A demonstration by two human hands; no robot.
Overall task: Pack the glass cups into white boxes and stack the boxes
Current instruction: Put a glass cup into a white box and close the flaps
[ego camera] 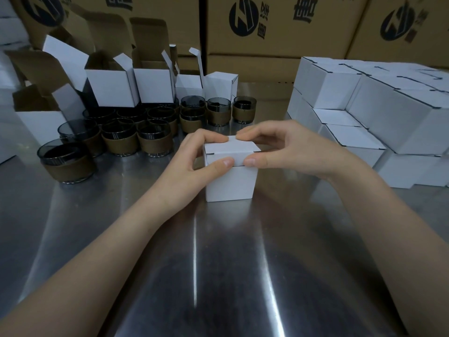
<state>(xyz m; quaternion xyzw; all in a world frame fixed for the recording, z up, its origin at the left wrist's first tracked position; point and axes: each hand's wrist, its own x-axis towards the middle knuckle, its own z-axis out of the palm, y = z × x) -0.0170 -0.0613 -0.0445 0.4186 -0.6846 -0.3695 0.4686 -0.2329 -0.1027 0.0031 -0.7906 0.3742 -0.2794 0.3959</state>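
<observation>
A white box [230,181] stands upright on the worktop [218,263], its lid pinched down by the left hand [194,161] and right hand [286,152], fingers [213,139] clamped on top, thumbs in front; the finished stack [364,113] lies rightward, nearer the right hand.

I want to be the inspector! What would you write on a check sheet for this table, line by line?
Surface: shiny metal table with streaks of reflected light.
Job's things: one white box in the middle, lid folded down; dark glass cups with brown sleeves grouped at the left; open boxes behind them; closed boxes stacked at the right.
Clutter: nothing seen.
Hands: left hand and right hand both pinch the lid, thumbs on its front edge.
Cables: nothing seen.
Surroundings: big brown cartons with dark logos behind the table.
</observation>
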